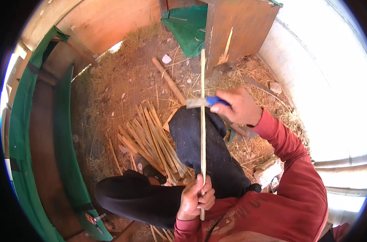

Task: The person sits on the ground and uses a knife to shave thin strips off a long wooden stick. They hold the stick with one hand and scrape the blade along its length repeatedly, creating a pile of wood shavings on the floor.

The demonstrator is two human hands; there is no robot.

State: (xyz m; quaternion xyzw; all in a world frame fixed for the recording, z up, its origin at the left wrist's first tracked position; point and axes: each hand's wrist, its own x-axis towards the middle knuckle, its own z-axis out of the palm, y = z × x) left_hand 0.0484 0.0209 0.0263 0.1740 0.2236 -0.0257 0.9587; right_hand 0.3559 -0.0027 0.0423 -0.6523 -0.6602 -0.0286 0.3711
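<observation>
A long, narrow, pale bamboo strip [203, 141] stands lengthwise in front of me, over my dark-trousered knee. Near its lower end my left hand [196, 197] is closed round it. My right hand [238, 105] grips the blue handle of a knife [216, 101]. Its blade, smeared by motion, lies across the strip's upper part above the knee. I cannot tell whether the edge is biting into the strip. On the ground left of the knee lies a pile of split strips [151, 139].
A round pole [169, 80] lies on the straw-littered dirt beyond my knee. At the far side stands a wooden box [240, 32] with green cloth [187, 32]. A green-edged wooden frame [66, 133] lines the left, and a white sheet wall [325, 80] the right.
</observation>
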